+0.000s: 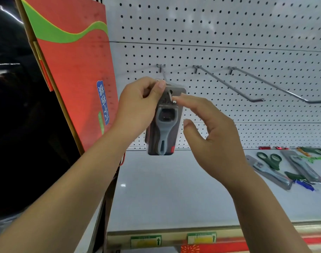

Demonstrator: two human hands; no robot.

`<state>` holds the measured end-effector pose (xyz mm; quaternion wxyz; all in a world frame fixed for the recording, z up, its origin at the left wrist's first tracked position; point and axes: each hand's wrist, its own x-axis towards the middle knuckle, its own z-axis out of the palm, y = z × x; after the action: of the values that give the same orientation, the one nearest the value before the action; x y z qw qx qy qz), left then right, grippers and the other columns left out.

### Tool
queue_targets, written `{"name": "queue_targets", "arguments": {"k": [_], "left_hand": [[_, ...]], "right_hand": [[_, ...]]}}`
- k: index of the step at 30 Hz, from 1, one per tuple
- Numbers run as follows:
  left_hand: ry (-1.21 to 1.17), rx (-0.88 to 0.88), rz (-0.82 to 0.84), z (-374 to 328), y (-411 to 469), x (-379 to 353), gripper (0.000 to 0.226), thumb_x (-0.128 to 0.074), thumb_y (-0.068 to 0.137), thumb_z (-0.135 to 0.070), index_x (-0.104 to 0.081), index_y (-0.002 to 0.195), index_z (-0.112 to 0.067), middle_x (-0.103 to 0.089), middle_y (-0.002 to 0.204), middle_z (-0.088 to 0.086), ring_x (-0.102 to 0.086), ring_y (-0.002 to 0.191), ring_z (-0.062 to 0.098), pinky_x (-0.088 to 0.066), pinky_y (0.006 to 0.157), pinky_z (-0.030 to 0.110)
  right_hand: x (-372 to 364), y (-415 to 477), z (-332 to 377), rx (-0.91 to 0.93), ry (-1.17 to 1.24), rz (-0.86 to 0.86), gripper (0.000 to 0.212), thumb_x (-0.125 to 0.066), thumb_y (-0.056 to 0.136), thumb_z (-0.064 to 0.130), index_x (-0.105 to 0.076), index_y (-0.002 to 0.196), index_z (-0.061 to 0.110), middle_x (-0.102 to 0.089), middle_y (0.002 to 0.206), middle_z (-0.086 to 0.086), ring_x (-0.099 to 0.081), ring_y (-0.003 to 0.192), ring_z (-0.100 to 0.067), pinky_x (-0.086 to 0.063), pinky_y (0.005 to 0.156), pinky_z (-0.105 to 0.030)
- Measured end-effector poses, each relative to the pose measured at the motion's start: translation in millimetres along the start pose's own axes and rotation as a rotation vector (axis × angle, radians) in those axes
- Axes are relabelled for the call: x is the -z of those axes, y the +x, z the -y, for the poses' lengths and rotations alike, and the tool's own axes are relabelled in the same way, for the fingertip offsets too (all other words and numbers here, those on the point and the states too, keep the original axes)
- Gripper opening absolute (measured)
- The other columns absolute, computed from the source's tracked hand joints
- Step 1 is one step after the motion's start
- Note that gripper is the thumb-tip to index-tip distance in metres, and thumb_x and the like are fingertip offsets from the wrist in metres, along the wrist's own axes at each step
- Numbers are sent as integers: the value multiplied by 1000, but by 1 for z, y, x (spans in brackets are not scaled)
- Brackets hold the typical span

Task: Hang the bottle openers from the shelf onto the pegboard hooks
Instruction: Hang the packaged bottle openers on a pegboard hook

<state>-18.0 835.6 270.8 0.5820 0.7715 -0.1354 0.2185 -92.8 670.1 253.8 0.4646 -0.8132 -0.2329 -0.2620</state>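
Observation:
A grey bottle opener on a dark backing card hangs over the leftmost pegboard hook, whose tip pokes out through the card's hole. My left hand pinches the card's top left corner. My right hand is just right of the card, fingers apart, with the forefinger touching the hook's tip. More packaged openers lie on the white shelf at the right. The white pegboard fills the back.
Two long bare hooks stick out of the pegboard to the right. Green-handled scissors and other packaged tools lie among the openers. A red and green side panel stands at the left. Price labels line the shelf's front edge.

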Motion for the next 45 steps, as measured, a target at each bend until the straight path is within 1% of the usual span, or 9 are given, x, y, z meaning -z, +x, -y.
{"name": "queue_targets", "arguments": {"k": [5, 13, 19, 24, 28, 32, 35, 40, 45], "left_hand": [[71, 36, -32, 21, 35, -4, 28, -59, 101, -34, -72, 92, -11, -56, 58, -15, -47, 48, -6, -35, 54, 16], [67, 128, -147, 45, 90, -21, 28, -66, 96, -36, -64, 79, -14, -57, 63, -6, -51, 58, 10, -40, 62, 25], [147, 165, -197, 48, 119, -29, 26, -65, 97, -32, -60, 83, -10, -59, 72, -11, -55, 67, 2, -37, 54, 10], [226, 185, -218, 55, 138, -29, 31, -66, 95, -34, -54, 72, -17, -68, 86, -3, -64, 84, 14, -48, 72, 27], [266, 196, -222, 55, 138, -26, 22, -66, 95, -36, -55, 89, -18, -61, 94, -6, -57, 88, 14, -38, 73, 22], [250, 176, -252, 56, 120, -23, 27, -65, 96, -33, -58, 111, -12, -63, 99, 0, -60, 90, 20, -42, 76, 23], [306, -8, -191, 61, 84, -19, 25, -64, 96, -28, -63, 113, -9, -69, 110, 7, -64, 103, 25, -48, 86, 31], [524, -141, -15, 62, 19, -9, 36, -66, 96, -29, -63, 129, -14, -65, 132, 5, -54, 123, 26, -38, 95, 28], [590, -163, 148, 69, -49, -7, 51, -73, 89, -40, -62, 133, -19, -63, 134, -3, -51, 126, 16, -34, 103, 21]], "right_hand": [[2, 2, 2, 3, -6, 21, 48, -54, 92, -8, -64, 129, 21, -65, 127, 13, -57, 126, -4, -42, 106, -17], [6, 5, 4, 8, -50, 47, 52, -52, 89, -11, -64, 128, 22, -65, 126, 14, -57, 123, -5, -42, 102, -14], [13, 6, 4, -10, -100, 83, 72, -45, 79, -20, -64, 130, 27, -63, 129, 20, -50, 123, 13, -33, 95, -1], [17, 6, 4, 35, -104, 119, 56, -55, 88, -8, -61, 133, 24, -65, 129, 9, -56, 124, -6, -44, 99, -19], [17, 5, 6, 45, -99, 116, 44, -63, 93, 5, -61, 135, 21, -64, 132, 11, -56, 128, -5, -40, 107, -18], [18, 1, 6, 37, -126, 103, 45, -68, 95, 24, -57, 139, 25, -60, 136, 15, -51, 131, 2, -37, 107, -12], [19, 0, 4, 48, -171, 96, 54, -66, 93, 40, -52, 143, 29, -57, 138, 19, -50, 133, 1, -37, 108, -13], [27, -7, -15, 44, -272, 81, 59, -67, 91, 46, -52, 144, 26, -55, 142, 16, -47, 136, -1, -39, 112, -20], [38, -42, -45, -146, -282, 105, 58, -67, 90, 48, -52, 143, 32, -51, 144, 21, -42, 137, 7, -29, 112, -8]]}}
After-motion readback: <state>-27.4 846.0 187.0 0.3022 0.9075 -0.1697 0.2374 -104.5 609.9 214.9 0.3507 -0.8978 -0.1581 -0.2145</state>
